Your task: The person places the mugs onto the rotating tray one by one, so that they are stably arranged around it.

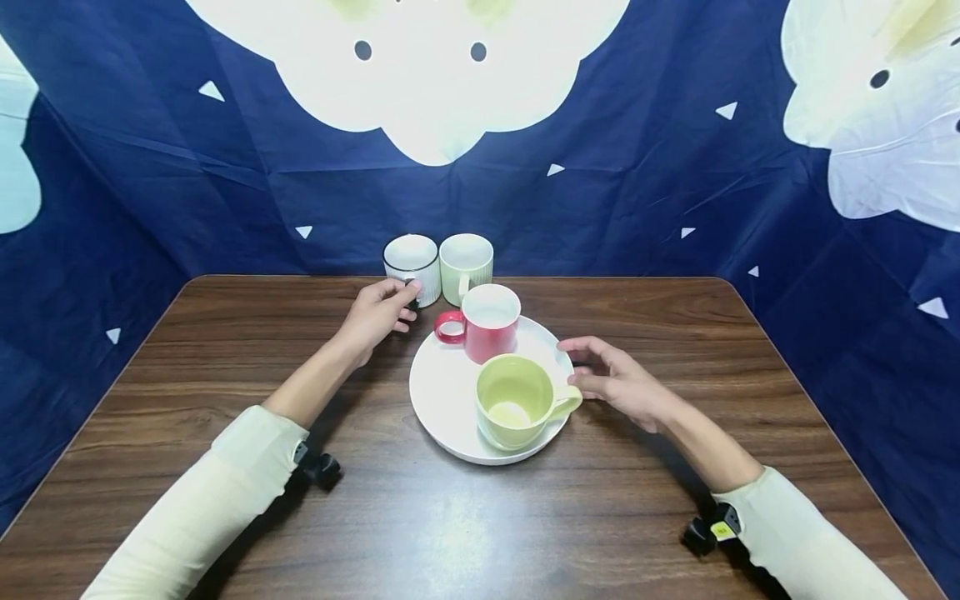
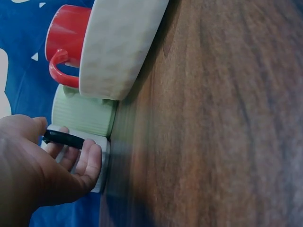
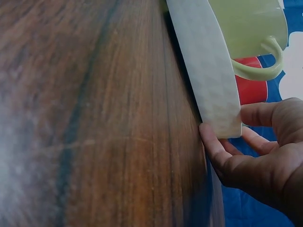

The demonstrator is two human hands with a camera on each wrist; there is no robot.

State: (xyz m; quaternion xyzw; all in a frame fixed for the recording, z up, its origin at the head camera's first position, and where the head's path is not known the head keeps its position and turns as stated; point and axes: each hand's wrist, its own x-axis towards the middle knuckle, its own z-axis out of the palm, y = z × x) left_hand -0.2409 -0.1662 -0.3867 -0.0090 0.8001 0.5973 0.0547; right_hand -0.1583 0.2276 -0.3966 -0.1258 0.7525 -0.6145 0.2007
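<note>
My left hand (image 1: pixel 378 315) is at the white mug (image 1: pixel 424 279) with a dark rim, its fingers curled about the black handle (image 2: pixel 64 138). That mug stands beside a pale green ribbed mug (image 1: pixel 480 279) at the table's back edge. My right hand (image 1: pixel 618 379) grips the right side of a round white plate (image 1: pixel 442 417), thumb at the upper rim and a finger low on its wall (image 3: pixel 208 80). On the plate are a red mug (image 1: pixel 489 333), handle to the left, and a wide yellow-green cup (image 1: pixel 498 425) in front, its handle toward my right hand.
The plate stands on a brown wood-grain table (image 1: pixel 225 367). Right behind the table's back edge hangs a dark blue cloth (image 1: pixel 315 192) with white cloud shapes, and it continues along both sides. Small black wrist cameras (image 1: pixel 324 471) sit below both sleeves.
</note>
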